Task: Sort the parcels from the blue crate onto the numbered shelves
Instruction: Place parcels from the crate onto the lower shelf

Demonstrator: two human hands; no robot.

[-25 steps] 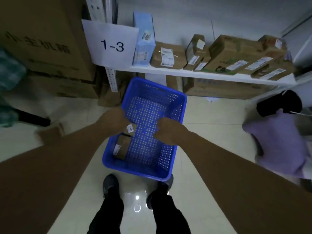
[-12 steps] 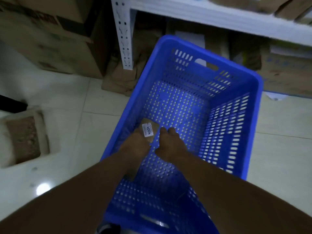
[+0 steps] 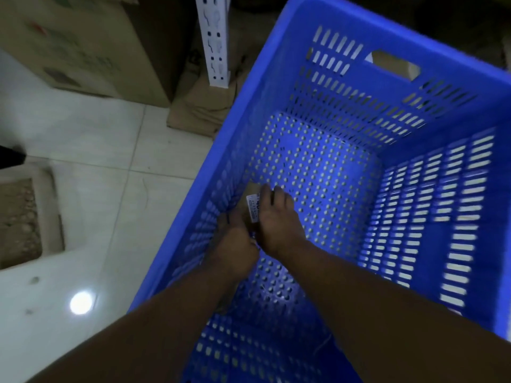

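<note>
Both hands reached deep into the perforated blue plastic crate (image 3: 345, 87). The left hand (image 3: 235, 241) and right hand (image 3: 276, 217) closed together on a small brown cardboard parcel (image 3: 250, 201) with a white label, low against the crate's left wall. Best lifted straight up, label kept readable, clear of the wall. The crate stood on a pale tiled floor (image 3: 91, 161) beside a white slotted shelf post (image 3: 214, 40) and large cardboard boxes (image 3: 83, 42).
</note>
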